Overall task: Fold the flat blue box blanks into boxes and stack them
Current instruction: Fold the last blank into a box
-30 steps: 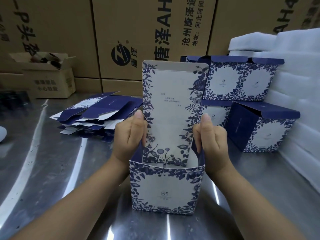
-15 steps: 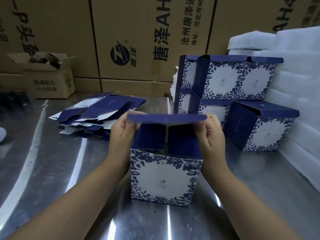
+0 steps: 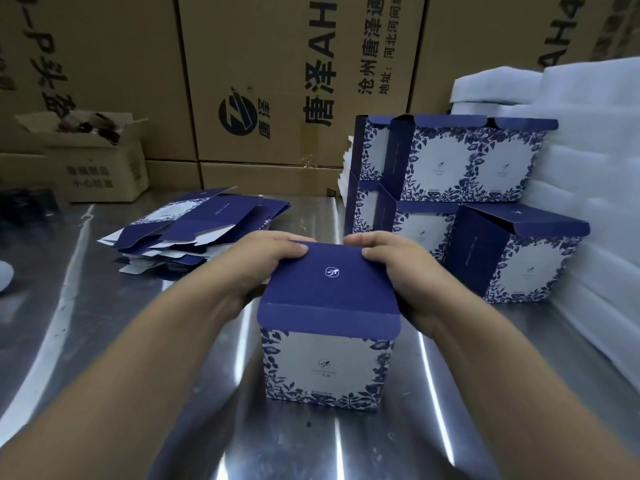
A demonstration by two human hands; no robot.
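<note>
On the worktop (image 3: 104,341), our left hand (image 3: 263,265) and right hand (image 3: 398,268) clamp curled fingers on the folded-down lid (image 3: 329,285) of the blue box (image 3: 329,362).

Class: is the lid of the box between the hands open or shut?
Folded down over the top, not tucked: the lid lies flat on the box, and its front flap overlaps the front face outside.

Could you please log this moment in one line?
left hand: grips blue floral cardboard box | right hand: grips same box | lid flap: down, untucked | flat blue blanks: piled left
</note>
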